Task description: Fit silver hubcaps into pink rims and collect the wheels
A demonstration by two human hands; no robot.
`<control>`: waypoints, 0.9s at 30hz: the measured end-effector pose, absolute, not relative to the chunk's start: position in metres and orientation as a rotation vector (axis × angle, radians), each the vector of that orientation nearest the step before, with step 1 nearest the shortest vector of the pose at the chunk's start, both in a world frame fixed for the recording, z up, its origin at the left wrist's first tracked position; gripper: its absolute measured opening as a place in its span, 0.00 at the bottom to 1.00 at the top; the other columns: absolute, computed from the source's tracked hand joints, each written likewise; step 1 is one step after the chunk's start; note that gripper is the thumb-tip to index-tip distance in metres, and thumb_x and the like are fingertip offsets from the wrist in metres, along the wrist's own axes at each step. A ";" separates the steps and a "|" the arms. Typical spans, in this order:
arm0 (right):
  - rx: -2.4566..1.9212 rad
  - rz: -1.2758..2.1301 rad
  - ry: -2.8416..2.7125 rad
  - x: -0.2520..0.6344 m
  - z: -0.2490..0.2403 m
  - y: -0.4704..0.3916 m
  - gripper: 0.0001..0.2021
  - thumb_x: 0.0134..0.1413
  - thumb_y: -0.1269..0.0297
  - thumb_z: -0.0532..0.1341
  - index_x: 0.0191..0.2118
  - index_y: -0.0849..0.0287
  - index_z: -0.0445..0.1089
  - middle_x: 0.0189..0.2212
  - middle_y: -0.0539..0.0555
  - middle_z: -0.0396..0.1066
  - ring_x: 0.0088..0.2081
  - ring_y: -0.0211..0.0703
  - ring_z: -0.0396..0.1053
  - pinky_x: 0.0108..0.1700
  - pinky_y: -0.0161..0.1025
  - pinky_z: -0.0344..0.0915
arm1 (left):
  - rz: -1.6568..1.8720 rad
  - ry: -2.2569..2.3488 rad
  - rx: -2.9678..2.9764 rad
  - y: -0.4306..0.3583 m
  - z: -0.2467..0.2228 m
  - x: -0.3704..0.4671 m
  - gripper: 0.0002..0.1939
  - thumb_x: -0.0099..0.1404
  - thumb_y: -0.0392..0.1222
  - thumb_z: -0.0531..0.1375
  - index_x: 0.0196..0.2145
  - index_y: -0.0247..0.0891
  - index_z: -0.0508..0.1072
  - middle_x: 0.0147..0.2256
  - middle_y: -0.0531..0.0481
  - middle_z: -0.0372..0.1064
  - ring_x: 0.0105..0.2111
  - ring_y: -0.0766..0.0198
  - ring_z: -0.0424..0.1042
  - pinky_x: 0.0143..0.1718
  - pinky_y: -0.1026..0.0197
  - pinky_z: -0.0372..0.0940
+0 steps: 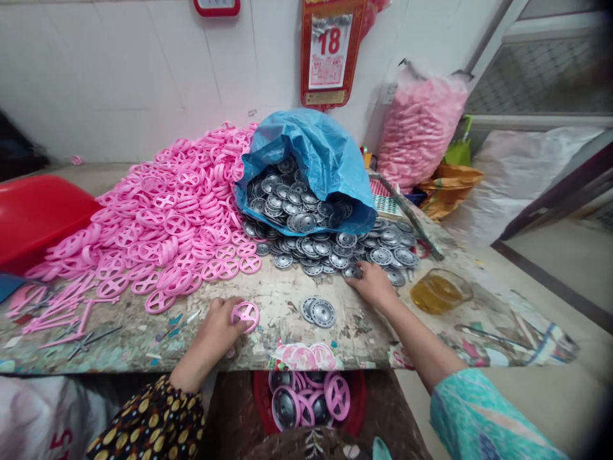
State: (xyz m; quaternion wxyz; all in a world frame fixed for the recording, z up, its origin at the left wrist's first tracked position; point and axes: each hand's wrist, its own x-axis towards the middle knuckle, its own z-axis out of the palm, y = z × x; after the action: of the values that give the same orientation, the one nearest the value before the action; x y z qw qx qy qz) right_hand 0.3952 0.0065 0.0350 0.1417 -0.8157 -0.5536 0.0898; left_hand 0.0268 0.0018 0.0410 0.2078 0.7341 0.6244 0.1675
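Observation:
My left hand (218, 332) is closed on a pink spoked ring (246, 317) above the front part of the table. My right hand (371, 281) reaches to the near edge of the grey disc pile (330, 252), its fingertips closed on a grey disc (353, 271). Two more grey discs (322, 313) lie overlapping on the table between my hands. Left of the centre spreads a large heap of pink rings (186, 198). Behind the grey pile, a blue bag (330, 153) lies open toward me with many grey discs inside.
A red basin (357, 402) below the table edge holds pink rings and grey discs. A bowl of amber liquid (438, 292) stands right of my right hand. A red scoop-like container (43, 214) is at the left, with pink sticks (62, 310) before it.

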 end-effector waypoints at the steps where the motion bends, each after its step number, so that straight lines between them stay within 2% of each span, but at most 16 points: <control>1: -2.353 0.299 -1.582 0.398 0.034 0.006 0.29 0.47 0.56 0.64 0.54 0.64 0.63 0.41 0.63 0.67 0.43 0.53 0.66 0.41 0.41 0.59 | 0.439 1.715 2.014 0.004 0.042 0.028 0.22 0.51 0.44 0.61 0.45 0.37 0.70 0.39 0.46 0.61 0.41 0.55 0.66 0.42 0.57 0.60; 3: -2.345 0.353 -1.555 0.402 0.033 0.005 0.31 0.46 0.56 0.64 0.56 0.62 0.61 0.40 0.60 0.67 0.41 0.51 0.67 0.40 0.39 0.60 | 0.438 1.691 1.925 0.004 0.043 0.031 0.17 0.48 0.42 0.63 0.37 0.39 0.69 0.35 0.50 0.64 0.36 0.58 0.67 0.37 0.60 0.60; 5: -2.317 0.364 -1.521 0.404 0.032 0.005 0.31 0.48 0.54 0.62 0.58 0.59 0.59 0.43 0.60 0.64 0.43 0.50 0.66 0.42 0.39 0.60 | 0.544 1.689 1.760 -0.001 0.045 0.037 0.15 0.47 0.39 0.64 0.33 0.41 0.65 0.28 0.55 0.66 0.28 0.62 0.66 0.29 0.64 0.58; 8: -2.297 0.364 -1.407 0.400 0.034 0.009 0.32 0.51 0.49 0.58 0.59 0.59 0.57 0.49 0.63 0.59 0.48 0.53 0.64 0.47 0.41 0.59 | 0.736 1.538 1.358 -0.014 0.048 0.052 0.16 0.46 0.39 0.65 0.32 0.42 0.63 0.21 0.59 0.65 0.18 0.67 0.62 0.19 0.68 0.53; 10: -2.315 0.373 -1.344 0.395 0.036 0.017 0.31 0.52 0.49 0.57 0.57 0.63 0.59 0.49 0.66 0.58 0.49 0.56 0.63 0.47 0.44 0.59 | 0.785 1.348 1.090 -0.022 0.050 0.063 0.17 0.46 0.40 0.67 0.33 0.40 0.65 0.21 0.57 0.68 0.16 0.68 0.63 0.16 0.69 0.54; 12: -2.321 0.385 -1.336 0.392 0.037 0.024 0.28 0.51 0.50 0.58 0.52 0.65 0.64 0.47 0.67 0.60 0.47 0.57 0.64 0.46 0.45 0.59 | 0.792 1.188 0.892 -0.029 0.052 0.073 0.17 0.48 0.39 0.67 0.35 0.37 0.68 0.24 0.52 0.71 0.19 0.66 0.68 0.19 0.67 0.61; 14: -2.294 0.413 -1.351 0.392 0.039 0.027 0.22 0.48 0.53 0.61 0.46 0.64 0.68 0.43 0.65 0.63 0.44 0.56 0.65 0.44 0.44 0.59 | 0.793 1.100 0.732 -0.034 0.056 0.080 0.13 0.52 0.36 0.65 0.37 0.34 0.70 0.30 0.47 0.73 0.25 0.63 0.72 0.26 0.63 0.68; 17: -2.220 0.488 -1.381 0.396 0.042 0.020 0.14 0.45 0.59 0.63 0.38 0.61 0.68 0.35 0.58 0.67 0.39 0.50 0.66 0.39 0.41 0.60 | 0.801 1.031 0.538 -0.038 0.061 0.085 0.08 0.57 0.31 0.61 0.37 0.32 0.71 0.33 0.42 0.74 0.31 0.60 0.75 0.33 0.60 0.71; 21: -2.127 0.643 -1.386 0.390 0.046 -0.009 0.08 0.41 0.65 0.63 0.30 0.59 0.64 0.23 0.50 0.64 0.28 0.43 0.64 0.30 0.37 0.58 | 0.818 0.992 0.448 -0.040 0.065 0.090 0.05 0.60 0.30 0.59 0.36 0.31 0.70 0.32 0.42 0.75 0.30 0.59 0.76 0.34 0.58 0.72; 24: -1.962 0.794 -1.338 0.356 0.048 -0.036 0.07 0.45 0.62 0.60 0.30 0.56 0.61 0.20 0.46 0.61 0.21 0.38 0.60 0.24 0.34 0.57 | 0.826 1.004 0.459 -0.042 0.063 0.103 0.05 0.60 0.31 0.59 0.37 0.32 0.70 0.32 0.43 0.75 0.29 0.60 0.75 0.33 0.59 0.72; 25: -1.771 0.900 -1.238 0.339 0.048 -0.044 0.08 0.47 0.61 0.60 0.31 0.56 0.60 0.20 0.45 0.61 0.20 0.38 0.59 0.23 0.34 0.57 | 0.830 1.002 0.467 -0.044 0.063 0.108 0.06 0.60 0.32 0.59 0.37 0.32 0.70 0.32 0.43 0.75 0.29 0.60 0.75 0.33 0.59 0.72; 27: -1.478 0.938 -1.150 0.303 0.048 -0.058 0.09 0.50 0.57 0.58 0.34 0.55 0.59 0.23 0.46 0.61 0.23 0.38 0.60 0.26 0.35 0.59 | 0.851 0.976 0.478 -0.048 0.061 0.118 0.07 0.59 0.33 0.61 0.38 0.33 0.70 0.32 0.44 0.74 0.29 0.62 0.75 0.33 0.60 0.71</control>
State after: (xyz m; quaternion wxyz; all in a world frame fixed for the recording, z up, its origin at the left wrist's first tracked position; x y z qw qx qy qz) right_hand 0.3026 -0.0585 0.0477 0.4998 -0.6112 -0.4756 0.3879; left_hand 0.1176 -0.0475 0.0605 0.7713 0.2207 0.4500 0.3924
